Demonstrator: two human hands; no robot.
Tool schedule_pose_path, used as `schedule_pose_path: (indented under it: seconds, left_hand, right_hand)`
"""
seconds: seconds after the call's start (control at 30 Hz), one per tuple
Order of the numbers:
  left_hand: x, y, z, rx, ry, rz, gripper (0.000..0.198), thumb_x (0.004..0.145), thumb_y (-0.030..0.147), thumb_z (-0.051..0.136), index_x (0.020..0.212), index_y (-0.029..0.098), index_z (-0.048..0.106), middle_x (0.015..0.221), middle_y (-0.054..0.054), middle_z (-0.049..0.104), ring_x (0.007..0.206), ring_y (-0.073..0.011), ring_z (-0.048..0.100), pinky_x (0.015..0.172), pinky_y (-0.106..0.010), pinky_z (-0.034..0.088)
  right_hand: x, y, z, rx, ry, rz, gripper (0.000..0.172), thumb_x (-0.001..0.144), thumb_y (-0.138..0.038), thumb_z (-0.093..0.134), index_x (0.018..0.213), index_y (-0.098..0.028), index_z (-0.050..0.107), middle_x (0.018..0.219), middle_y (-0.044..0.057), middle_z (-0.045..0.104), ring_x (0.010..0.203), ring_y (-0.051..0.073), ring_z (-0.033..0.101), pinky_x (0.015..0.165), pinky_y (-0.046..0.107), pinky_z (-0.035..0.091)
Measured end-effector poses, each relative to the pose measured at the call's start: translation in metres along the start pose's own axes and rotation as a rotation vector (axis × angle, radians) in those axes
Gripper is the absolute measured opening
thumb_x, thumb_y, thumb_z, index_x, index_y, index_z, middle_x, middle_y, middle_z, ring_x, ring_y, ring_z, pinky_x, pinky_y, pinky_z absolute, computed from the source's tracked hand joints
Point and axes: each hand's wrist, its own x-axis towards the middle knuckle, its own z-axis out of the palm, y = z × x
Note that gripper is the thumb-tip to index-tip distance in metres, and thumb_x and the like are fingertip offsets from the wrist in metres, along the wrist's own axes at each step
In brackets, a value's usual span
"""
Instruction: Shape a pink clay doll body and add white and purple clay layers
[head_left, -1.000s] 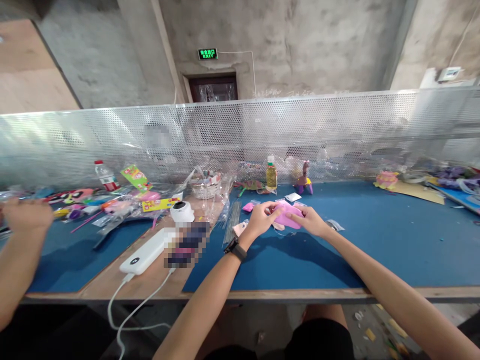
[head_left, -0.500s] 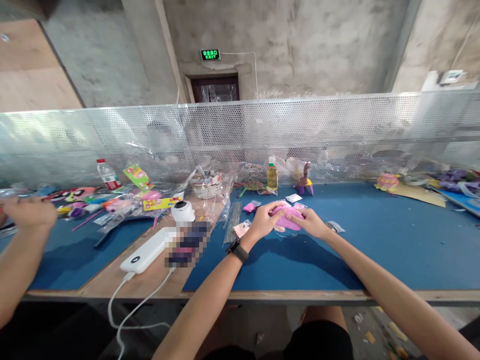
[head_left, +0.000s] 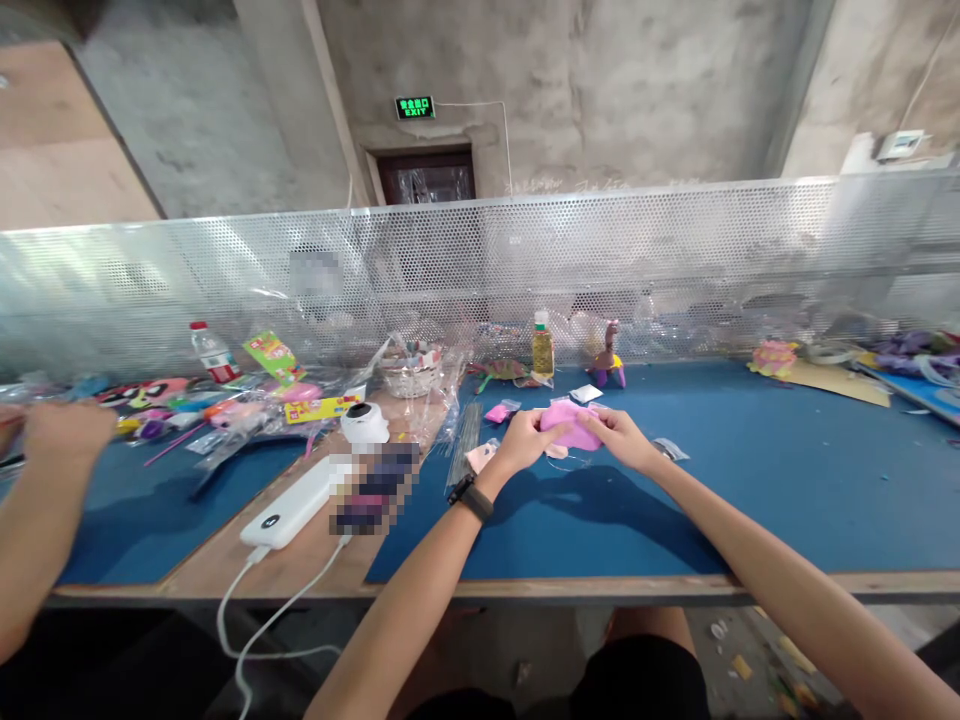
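Observation:
Between my two hands is a flattened lump of pink-purple modelling clay, held above the blue mat. My left hand, with a dark watch on its wrist, pinches the clay's left side. On the other side my right hand grips it with thumb and fingers. Below and around the hands lie a pale pink piece, a bright pink packet, a white packet and a small clear packet. A bundle of thin wires lies left of my left hand.
Behind stand an oil bottle and a brown-and-purple clay figure. To the left are a white power bank, a pixelated phone, a white camera and a basket. Another person's arm works at far left.
The clay has been turned and bent, so its broad face now shows more toward me with an uneven upper edge. Both hands stay on it. The other person's hand has shifted slightly.

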Motion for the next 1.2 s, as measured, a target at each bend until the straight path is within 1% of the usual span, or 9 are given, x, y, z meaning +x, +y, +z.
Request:
schedule_pose_path:
  seconds: [0.07,0.17,0.33,0.53,0.73,0.87,0.97,1.13,1.2]
  left_hand:
    - [0.000,0.000,0.000,-0.001,0.021,0.011,0.052,0.076,0.061,0.070,0.066,0.012,0.060,0.061,0.004,0.045,0.056,-0.0079,0.035,0.053,-0.022,0.030]
    - [0.001,-0.001,0.000,-0.044,0.022,0.007,0.049,0.078,0.060,0.069,0.071,0.012,0.063,0.066,0.003,0.050,0.060,-0.0091,0.038,0.056,-0.022,0.034]
    - [0.004,-0.007,0.001,-0.111,0.010,0.014,0.043,0.079,0.055,0.070,0.077,0.012,0.063,0.071,0.002,0.052,0.065,-0.0100,0.041,0.058,-0.021,0.036]
    - [0.008,-0.011,0.000,-0.066,0.134,-0.010,0.044,0.077,0.055,0.070,0.069,0.014,0.057,0.066,0.003,0.046,0.061,-0.0091,0.035,0.054,-0.021,0.030]
    - [0.004,-0.006,0.000,-0.091,0.013,-0.051,0.046,0.075,0.057,0.073,0.070,0.013,0.059,0.066,0.002,0.048,0.061,-0.0093,0.037,0.055,-0.022,0.033]
    - [0.003,-0.007,0.000,-0.065,0.063,-0.056,0.049,0.074,0.059,0.073,0.067,0.013,0.057,0.064,0.003,0.046,0.059,-0.0085,0.035,0.053,-0.021,0.031]
    - [0.004,-0.008,-0.001,-0.085,0.081,-0.044,0.048,0.074,0.058,0.074,0.069,0.012,0.060,0.065,0.002,0.049,0.059,-0.0084,0.036,0.052,-0.021,0.032]
    - [0.003,-0.004,-0.002,-0.168,-0.057,-0.080,0.045,0.073,0.054,0.077,0.078,0.010,0.070,0.068,-0.001,0.058,0.061,-0.0108,0.047,0.056,-0.023,0.041]
    - [0.002,-0.003,-0.001,-0.167,-0.062,-0.092,0.045,0.071,0.053,0.079,0.078,0.009,0.072,0.069,-0.003,0.061,0.062,-0.0118,0.050,0.059,-0.024,0.043]
  right_hand:
    - [0.000,0.001,0.000,-0.013,-0.033,0.030,0.055,0.084,-0.069,0.059,0.068,-0.017,0.056,0.059,-0.002,0.048,0.056,0.011,0.038,0.051,0.024,0.029]
    - [0.000,0.001,-0.001,-0.032,-0.083,0.059,0.055,0.082,-0.069,0.060,0.068,-0.016,0.059,0.058,-0.001,0.054,0.055,0.012,0.044,0.050,0.025,0.033]
    - [-0.001,-0.004,-0.001,-0.050,-0.086,0.048,0.052,0.081,-0.067,0.064,0.069,-0.017,0.061,0.059,0.000,0.058,0.053,0.012,0.046,0.049,0.024,0.035]
    - [-0.003,-0.007,0.004,0.037,-0.100,0.127,0.052,0.073,-0.066,0.072,0.083,-0.015,0.070,0.069,0.005,0.070,0.061,0.018,0.062,0.056,0.028,0.049]
    - [-0.003,-0.004,0.003,0.021,-0.091,0.103,0.049,0.074,-0.063,0.073,0.076,-0.015,0.071,0.067,0.005,0.070,0.061,0.018,0.063,0.057,0.027,0.050]
    - [-0.003,-0.004,0.005,0.075,-0.110,0.151,0.052,0.073,-0.064,0.074,0.086,-0.014,0.074,0.072,0.007,0.073,0.064,0.019,0.065,0.057,0.028,0.052]
    - [-0.003,-0.004,0.005,0.080,-0.124,0.136,0.051,0.074,-0.065,0.073,0.084,-0.014,0.075,0.076,0.007,0.075,0.067,0.020,0.067,0.059,0.029,0.054]
    - [-0.003,-0.003,0.004,0.060,-0.145,0.089,0.050,0.076,-0.065,0.071,0.081,-0.015,0.076,0.075,0.007,0.075,0.067,0.021,0.068,0.062,0.030,0.055]
    - [-0.003,-0.002,0.004,0.050,-0.151,0.095,0.051,0.077,-0.064,0.071,0.082,-0.014,0.076,0.075,0.007,0.075,0.066,0.020,0.067,0.062,0.029,0.053]
